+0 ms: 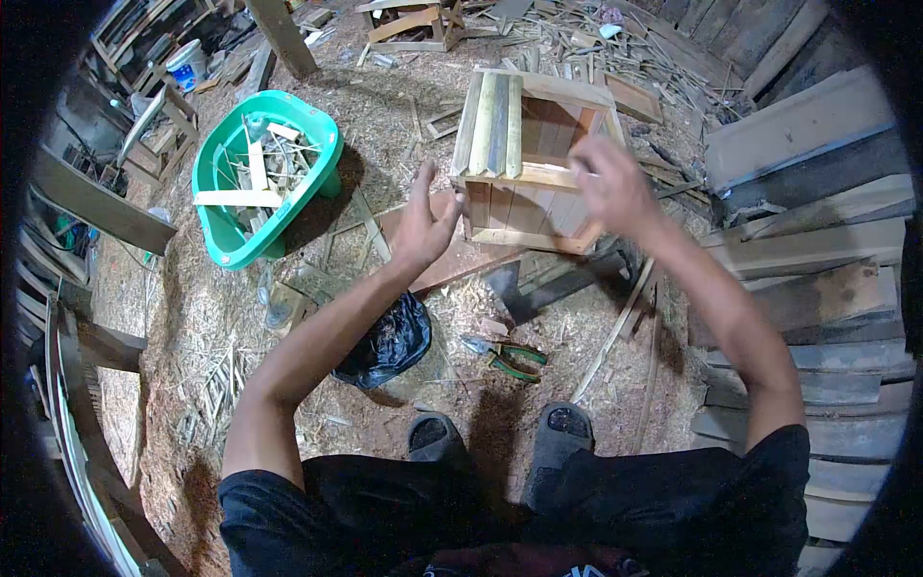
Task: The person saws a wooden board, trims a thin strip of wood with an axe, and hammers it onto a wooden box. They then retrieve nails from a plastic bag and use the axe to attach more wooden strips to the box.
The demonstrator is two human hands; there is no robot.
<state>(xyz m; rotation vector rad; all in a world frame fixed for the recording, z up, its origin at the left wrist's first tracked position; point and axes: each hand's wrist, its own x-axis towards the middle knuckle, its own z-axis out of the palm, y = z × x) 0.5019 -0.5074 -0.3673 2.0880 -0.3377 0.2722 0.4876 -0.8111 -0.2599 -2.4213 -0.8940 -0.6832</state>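
A small wooden box frame [538, 207] stands on the ground ahead of me, with an open upper side and plank panels inside. Several narrow slats [488, 125] lie side by side over its left part. My left hand [430, 229] is just left of the box's near corner, its fingers apart and nothing visible in it. Over the box's right side is my right hand [615, 188], blurred by motion with the fingers bent. Whether it touches the box or holds anything small cannot be made out.
Pliers with green handles [505, 356] lie before my feet, near a black plastic bag [389, 341]. A green plastic tub [327, 144] with wood scraps stands at the left. Planks [808, 288] are stacked along the right. A wooden post [282, 38] rises at the back.
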